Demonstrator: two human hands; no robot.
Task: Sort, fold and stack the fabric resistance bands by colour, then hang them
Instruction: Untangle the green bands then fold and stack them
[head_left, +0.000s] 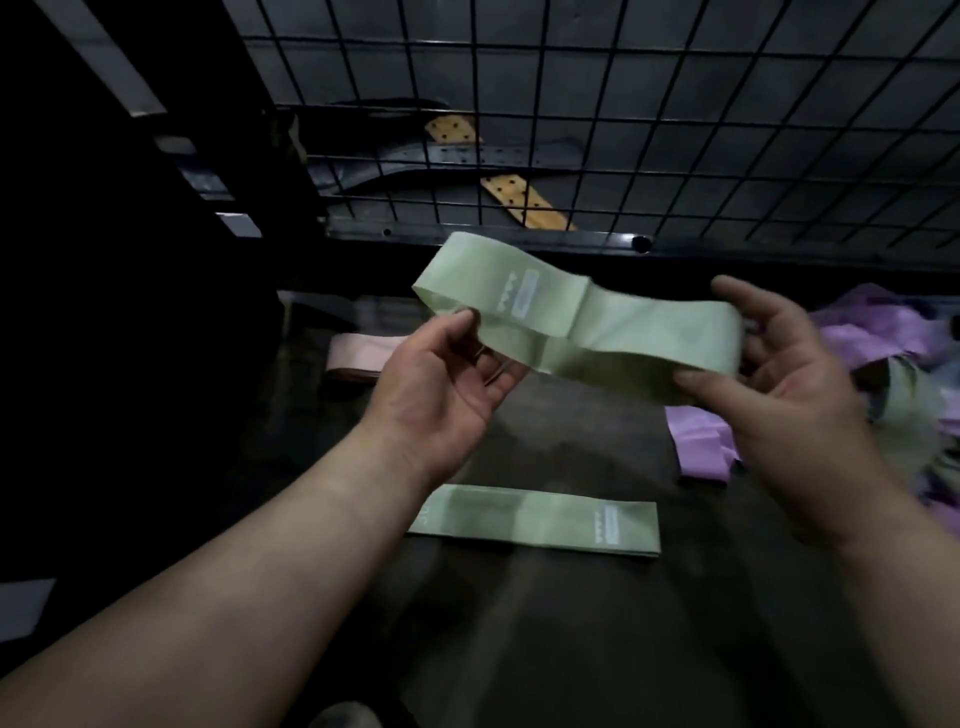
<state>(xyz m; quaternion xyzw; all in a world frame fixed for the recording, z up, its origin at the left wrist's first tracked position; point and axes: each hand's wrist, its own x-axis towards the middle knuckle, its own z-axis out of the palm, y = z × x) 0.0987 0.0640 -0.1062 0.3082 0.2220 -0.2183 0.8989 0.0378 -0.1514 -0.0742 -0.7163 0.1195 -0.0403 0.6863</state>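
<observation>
Hanging as an open loop above the flat green band (535, 522) on the worktop (571, 623), the held green band (571, 332) is pinched near its left end by the left hand (441, 384). The fingers of the right hand (779, 379) curl round its right end. A pink band (358, 356) lies beyond-left of the flat green band, and purple bands (696, 441) lie to its right.

Left hand (447, 379): palm up under the left end of the green band (613, 332), thumb and fingers pinching its lower edge.
Right hand (779, 374): cupped round the band's right end, thumb in front.
Forearms: bare, reaching forward below the band.
</observation>
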